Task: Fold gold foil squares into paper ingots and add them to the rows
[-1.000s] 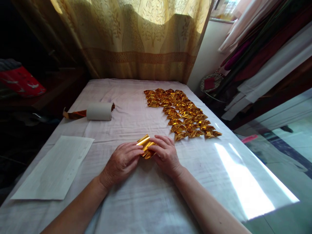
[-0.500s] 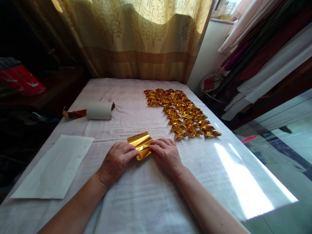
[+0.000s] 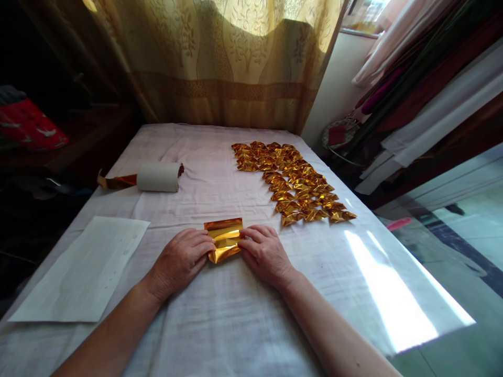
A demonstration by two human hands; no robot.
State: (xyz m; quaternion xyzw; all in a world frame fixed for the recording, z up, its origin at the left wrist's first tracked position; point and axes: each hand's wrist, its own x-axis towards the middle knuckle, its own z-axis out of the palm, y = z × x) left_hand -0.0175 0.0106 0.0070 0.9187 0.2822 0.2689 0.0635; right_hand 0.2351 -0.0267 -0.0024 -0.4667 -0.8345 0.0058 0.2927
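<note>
A shiny gold foil sheet (image 3: 225,240) lies between my hands on the pale cloth, its near edge bent up. My left hand (image 3: 181,257) pinches its left side between thumb and fingers. On the right side, my right hand (image 3: 268,253) grips it the same way, fingertips at the edge. Beyond my right hand, several folded gold foil ingots (image 3: 296,184) stand in rows. A roll with a grey-white outside (image 3: 157,177) and a loose gold strip lies farther back on the left. Nearer to my left hand is a white paper sheet (image 3: 84,269).
The cloth-covered table (image 3: 204,324) ends at a patterned curtain (image 3: 243,68). Clothes hang (image 3: 440,99) along the right side above the floor. A red container with white birds (image 3: 31,123) stands on a dark surface at the left.
The foil sheet has turned to lie squarer to me, and its near part now bends upward. My left hand has shifted slightly left; both hands keep hold of the foil.
</note>
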